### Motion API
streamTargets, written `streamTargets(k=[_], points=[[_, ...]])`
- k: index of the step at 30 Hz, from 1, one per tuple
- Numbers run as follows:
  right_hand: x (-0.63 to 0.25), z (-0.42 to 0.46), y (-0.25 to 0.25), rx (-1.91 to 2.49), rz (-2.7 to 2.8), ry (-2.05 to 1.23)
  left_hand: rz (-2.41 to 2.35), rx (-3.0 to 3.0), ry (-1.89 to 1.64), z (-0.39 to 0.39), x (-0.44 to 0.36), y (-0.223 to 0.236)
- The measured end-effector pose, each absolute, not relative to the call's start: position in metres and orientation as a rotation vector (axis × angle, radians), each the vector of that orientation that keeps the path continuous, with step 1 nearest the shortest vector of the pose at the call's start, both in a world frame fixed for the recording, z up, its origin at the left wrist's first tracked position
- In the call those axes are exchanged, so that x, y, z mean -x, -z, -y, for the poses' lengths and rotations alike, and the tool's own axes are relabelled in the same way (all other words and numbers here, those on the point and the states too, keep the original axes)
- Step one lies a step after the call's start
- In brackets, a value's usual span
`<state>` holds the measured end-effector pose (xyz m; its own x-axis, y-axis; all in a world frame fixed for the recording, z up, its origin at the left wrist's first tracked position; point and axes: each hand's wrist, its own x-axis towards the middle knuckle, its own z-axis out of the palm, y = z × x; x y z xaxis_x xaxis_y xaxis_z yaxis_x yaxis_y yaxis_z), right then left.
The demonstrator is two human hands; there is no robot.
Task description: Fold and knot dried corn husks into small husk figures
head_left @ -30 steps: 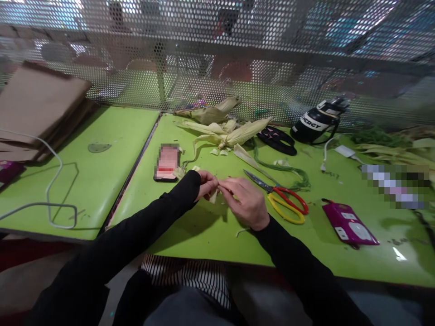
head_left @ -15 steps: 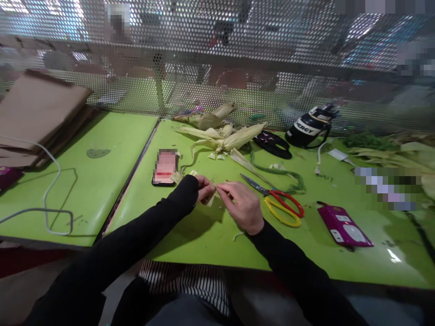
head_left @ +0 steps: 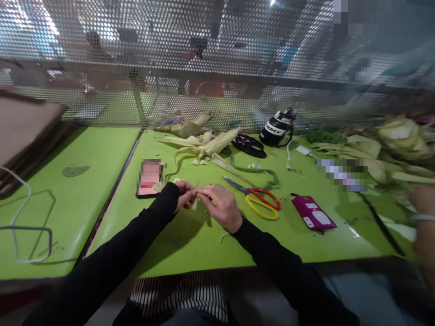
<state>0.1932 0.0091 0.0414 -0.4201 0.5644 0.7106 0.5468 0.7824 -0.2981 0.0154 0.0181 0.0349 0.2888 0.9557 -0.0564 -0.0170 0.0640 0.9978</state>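
My left hand point(head_left: 185, 194) and my right hand point(head_left: 220, 207) meet over the green table point(head_left: 190, 235), both pinched on a small pale strip of corn husk point(head_left: 195, 202) between them. Black sleeves cover both arms. Red and yellow scissors point(head_left: 258, 201) lie just right of my right hand. A phone point(head_left: 149, 177) lies just left of my left hand, with husk scraps beside it.
A pile of corn husks point(head_left: 200, 140) lies at the back by the perforated metal screen point(head_left: 217, 68). A magenta power bank point(head_left: 312, 216), a black bottle point(head_left: 277, 129) and more husks point(head_left: 390, 149) are to the right. Another person's arm point(head_left: 423, 226) shows at the right edge. A white cable point(head_left: 20, 226) lies left.
The view has swung to the right, so everything sits further left in the picture and another person's arm has come into view. My hands keep pinching the husk strip in the same place.
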Motion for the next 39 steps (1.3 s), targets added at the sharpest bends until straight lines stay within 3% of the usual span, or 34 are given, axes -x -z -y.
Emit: streamTargets(k=[5, 19, 27, 39], points=[[-0.192, -0.007, -0.041, 0.946, 1.984, -0.363, -1.028, -1.354, -0.902, -0.018, -0.013, -0.035], [-0.192, -0.005, -0.036, 0.98, 2.052, -0.212, -1.01, -1.155, -0.844, -0.015, -0.014, -0.046], [-0.192, -0.008, -0.044, 0.951, 1.985, -0.467, -0.938, -1.08, -0.898, -0.022, -0.017, -0.035], [-0.195, -0.012, -0.041, 0.746, 2.17, 0.191, -0.913, -1.073, -0.865, -0.02, -0.015, -0.037]])
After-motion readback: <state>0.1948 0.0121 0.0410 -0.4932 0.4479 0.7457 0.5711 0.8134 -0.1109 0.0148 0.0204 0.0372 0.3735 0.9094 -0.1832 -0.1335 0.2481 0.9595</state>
